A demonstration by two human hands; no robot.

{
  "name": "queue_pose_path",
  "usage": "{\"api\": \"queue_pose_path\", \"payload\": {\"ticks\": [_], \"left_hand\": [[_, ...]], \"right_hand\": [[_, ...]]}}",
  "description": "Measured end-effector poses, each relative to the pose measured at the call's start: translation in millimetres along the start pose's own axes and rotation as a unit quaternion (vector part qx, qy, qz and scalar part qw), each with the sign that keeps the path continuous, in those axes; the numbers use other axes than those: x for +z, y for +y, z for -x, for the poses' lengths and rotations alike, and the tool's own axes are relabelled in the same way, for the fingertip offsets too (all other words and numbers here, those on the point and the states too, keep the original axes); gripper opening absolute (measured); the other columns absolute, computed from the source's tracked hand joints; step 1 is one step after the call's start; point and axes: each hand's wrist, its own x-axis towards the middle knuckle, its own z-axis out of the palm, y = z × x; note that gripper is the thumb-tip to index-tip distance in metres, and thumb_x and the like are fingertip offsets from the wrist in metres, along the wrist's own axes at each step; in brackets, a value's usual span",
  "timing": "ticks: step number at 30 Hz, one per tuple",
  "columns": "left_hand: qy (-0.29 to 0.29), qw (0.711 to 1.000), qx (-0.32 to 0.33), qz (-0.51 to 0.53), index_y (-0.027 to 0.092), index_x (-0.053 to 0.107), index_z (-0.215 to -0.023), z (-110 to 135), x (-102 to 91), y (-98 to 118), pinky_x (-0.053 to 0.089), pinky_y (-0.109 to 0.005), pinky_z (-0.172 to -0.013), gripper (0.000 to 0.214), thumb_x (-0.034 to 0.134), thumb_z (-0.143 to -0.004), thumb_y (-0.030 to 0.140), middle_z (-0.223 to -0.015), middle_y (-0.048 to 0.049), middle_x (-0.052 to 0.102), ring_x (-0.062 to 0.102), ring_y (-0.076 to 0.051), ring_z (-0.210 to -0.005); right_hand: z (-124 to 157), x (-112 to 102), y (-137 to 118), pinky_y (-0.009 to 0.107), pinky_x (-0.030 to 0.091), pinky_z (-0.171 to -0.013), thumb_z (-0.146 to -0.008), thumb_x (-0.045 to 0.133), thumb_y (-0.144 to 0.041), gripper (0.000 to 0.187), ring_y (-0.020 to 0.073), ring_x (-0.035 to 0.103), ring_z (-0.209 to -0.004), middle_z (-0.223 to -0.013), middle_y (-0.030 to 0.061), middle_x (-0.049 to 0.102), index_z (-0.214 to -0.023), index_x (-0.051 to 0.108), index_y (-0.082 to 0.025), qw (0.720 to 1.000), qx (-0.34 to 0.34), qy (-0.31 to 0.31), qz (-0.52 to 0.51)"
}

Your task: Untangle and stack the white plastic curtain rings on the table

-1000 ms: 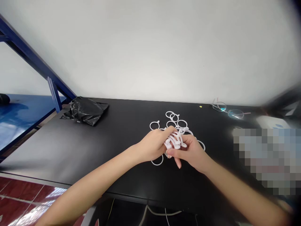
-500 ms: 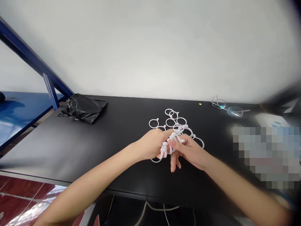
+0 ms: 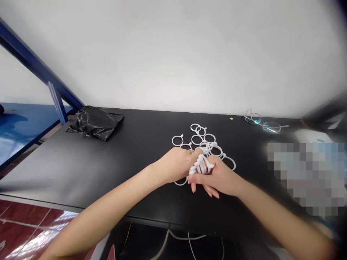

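My left hand (image 3: 175,165) and my right hand (image 3: 215,177) meet over the middle of a black table (image 3: 81,159). Between them they grip a bunch of white plastic rings (image 3: 200,165), stacked side by side across my fingers. My left hand is curled round one end of the bunch. The thumb and fingers of my right hand pinch the other end, and its lower fingers point down at the table. Several loose white rings (image 3: 199,139) lie flat on the table just behind my hands. One more ring (image 3: 181,182) lies under my left hand.
A crumpled black plastic bag (image 3: 94,122) lies at the table's back left. A pair of glasses (image 3: 264,124) rests at the back right by the white wall. A blurred patch covers the right side. Blue metal frame bars (image 3: 54,95) stand to the left. Cables hang below the front edge.
The bunch of rings has been turned and drawn closer together between my hands. My right fingers have curled further round it. The loose rings behind have not moved.
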Motion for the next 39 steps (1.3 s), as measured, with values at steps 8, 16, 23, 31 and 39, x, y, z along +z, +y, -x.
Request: {"api": "queue_pose_path", "payload": {"ticks": [8,16,23,31,39], "left_hand": [[0.013,0.996,0.060,0.070,0.016,0.049,-0.107,4,5.1,0,0.033,-0.025,-0.048,0.028,0.059,-0.081,0.016,-0.074,-0.0002,0.063,0.057,-0.015,-0.054],[0.046,0.978,0.045,0.197,0.015,0.055,-0.089,8,-2.3,-9,0.036,-0.020,-0.050,0.005,0.050,-0.087,0.016,-0.061,0.0031,0.055,0.049,-0.010,-0.051],[0.094,0.918,0.092,0.375,0.014,0.060,-0.085,8,-1.2,-6,0.043,-0.019,-0.058,0.009,0.053,-0.086,0.020,-0.074,-0.0010,0.063,0.054,-0.009,-0.062],[0.076,0.857,0.062,0.505,0.011,0.063,-0.080,10,0.5,-3,0.046,-0.020,-0.053,0.015,0.059,-0.083,0.025,-0.070,-0.0035,0.063,0.058,-0.011,-0.060],[0.066,0.852,0.027,0.519,0.014,0.057,-0.076,9,5.1,-5,0.047,-0.021,-0.052,0.021,0.053,-0.088,0.030,-0.064,-0.0021,0.061,0.057,-0.011,-0.054]], "right_hand": [[4,-9,-9,0.046,0.050,-0.098,-0.099,0.038,-0.050,0.051,0.0208,0.076,-0.076,-0.056,0.0051,0.072,-0.098,0.072,-0.012,0.986,-0.034,-0.150,-0.056],[6,12,-4,0.033,0.056,-0.082,-0.099,0.044,-0.044,0.042,0.0121,0.068,-0.054,-0.055,-0.0001,0.068,-0.083,0.069,-0.015,0.996,-0.084,-0.030,0.011],[13,22,-7,0.027,0.057,-0.062,-0.103,0.034,-0.036,0.049,0.0111,0.061,-0.044,-0.042,-0.0023,0.059,-0.072,0.068,-0.018,0.965,-0.218,0.037,0.142],[12,23,-9,0.022,0.055,-0.068,-0.102,0.037,-0.022,0.053,0.0107,0.068,-0.060,-0.048,0.0002,0.064,-0.056,0.062,-0.017,0.927,-0.304,0.055,0.213],[10,25,-6,0.027,0.056,-0.079,-0.103,0.035,-0.030,0.049,0.0142,0.071,-0.069,-0.052,0.0029,0.070,-0.068,0.066,-0.016,0.960,-0.238,0.064,0.132]]}}
